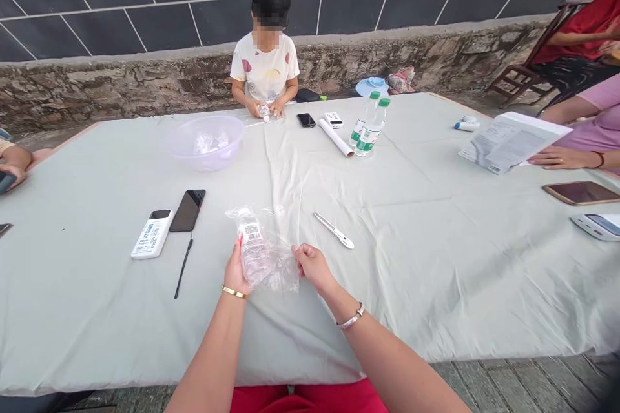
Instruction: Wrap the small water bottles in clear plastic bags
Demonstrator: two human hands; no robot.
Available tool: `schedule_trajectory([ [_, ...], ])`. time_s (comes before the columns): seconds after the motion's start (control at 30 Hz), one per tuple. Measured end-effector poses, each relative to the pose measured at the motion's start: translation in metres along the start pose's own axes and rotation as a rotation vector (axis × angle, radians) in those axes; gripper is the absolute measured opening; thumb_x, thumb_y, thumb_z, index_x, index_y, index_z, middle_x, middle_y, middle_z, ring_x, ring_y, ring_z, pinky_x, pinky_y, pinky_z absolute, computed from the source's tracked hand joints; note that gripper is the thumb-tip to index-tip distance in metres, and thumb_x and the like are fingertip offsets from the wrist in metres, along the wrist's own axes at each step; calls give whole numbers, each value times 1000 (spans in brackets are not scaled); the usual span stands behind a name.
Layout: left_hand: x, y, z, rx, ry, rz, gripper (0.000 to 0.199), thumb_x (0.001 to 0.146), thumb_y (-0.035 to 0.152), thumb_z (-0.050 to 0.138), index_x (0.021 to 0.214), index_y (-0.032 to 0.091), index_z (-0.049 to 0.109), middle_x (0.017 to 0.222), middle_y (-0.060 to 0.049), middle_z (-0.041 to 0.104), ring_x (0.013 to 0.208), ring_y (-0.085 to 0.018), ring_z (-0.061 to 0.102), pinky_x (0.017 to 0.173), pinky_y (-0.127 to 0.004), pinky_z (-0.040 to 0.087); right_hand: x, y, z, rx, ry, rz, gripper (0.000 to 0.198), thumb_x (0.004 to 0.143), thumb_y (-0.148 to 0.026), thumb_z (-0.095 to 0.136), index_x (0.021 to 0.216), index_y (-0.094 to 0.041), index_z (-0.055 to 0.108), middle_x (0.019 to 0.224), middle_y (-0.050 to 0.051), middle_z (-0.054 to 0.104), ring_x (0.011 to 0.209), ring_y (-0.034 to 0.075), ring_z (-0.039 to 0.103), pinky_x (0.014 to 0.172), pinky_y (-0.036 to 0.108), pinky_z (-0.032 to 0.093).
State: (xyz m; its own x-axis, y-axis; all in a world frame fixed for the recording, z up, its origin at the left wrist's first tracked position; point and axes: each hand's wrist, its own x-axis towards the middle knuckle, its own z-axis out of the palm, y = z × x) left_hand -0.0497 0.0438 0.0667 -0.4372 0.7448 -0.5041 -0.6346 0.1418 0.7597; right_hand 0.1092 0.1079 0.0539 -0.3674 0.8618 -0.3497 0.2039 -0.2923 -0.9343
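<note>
A clear plastic bottle (255, 251) with a white barcode label lies inside a thin transparent plastic bag (283, 264). My left hand (237, 269) is closed around the bottle's left side, through the film. At the bag's right edge, my right hand (311, 263) pinches the film between thumb and fingers. The bag spreads loosely between both hands, just above or on the tablecloth; the exact contact is hidden. Just beyond my right hand, a white utility knife (334, 230) rests on the cloth.
To the left lie a white power bank (152, 234), a black phone (188, 210) and a strap (183, 269). Farther back stand a translucent purple basin (206, 142) holding crumpled plastic, a white roll (336, 137) and two green-capped bottles (369, 132). A person (266, 64) opposite handles a bottle.
</note>
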Motion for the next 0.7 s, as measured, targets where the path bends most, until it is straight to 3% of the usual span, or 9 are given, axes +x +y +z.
schedule_trajectory([
  [0.13,0,-1,-8,-135,-123,-115,54,75,64,47,104,21,61,101,-11,66,94,-30,64,77,-44,51,-4,1,-10,23,-26,24,32,73,-47,50,56,-23,37,44,-7,41,37,9,39,43,23,34],
  [0.33,-1,-2,-13,-209,-87,-195,45,72,59,61,94,19,63,80,-6,65,73,-21,65,76,-42,53,-4,6,-21,-59,25,4,33,75,-42,50,52,-22,35,39,-8,40,36,9,39,44,23,33],
  [0.43,-1,0,-13,-244,-93,-183,42,74,57,59,90,18,64,76,-5,65,66,-18,62,79,-44,53,-2,7,-24,-97,56,22,32,76,-39,48,52,-23,34,37,-8,40,35,9,39,44,23,33],
  [0.57,-3,2,-16,-302,-137,-107,49,76,62,49,79,16,66,73,-9,65,74,-24,65,81,-44,51,-1,7,-24,-195,38,11,33,77,-39,48,52,-23,34,34,-8,38,34,10,39,45,23,33],
  [0.7,-3,1,-24,-243,-146,-73,59,74,70,44,83,17,68,81,-11,67,79,-25,64,71,-39,52,-2,3,-28,-224,3,-9,33,76,-42,49,54,-22,36,35,-8,38,35,9,39,45,23,33],
])
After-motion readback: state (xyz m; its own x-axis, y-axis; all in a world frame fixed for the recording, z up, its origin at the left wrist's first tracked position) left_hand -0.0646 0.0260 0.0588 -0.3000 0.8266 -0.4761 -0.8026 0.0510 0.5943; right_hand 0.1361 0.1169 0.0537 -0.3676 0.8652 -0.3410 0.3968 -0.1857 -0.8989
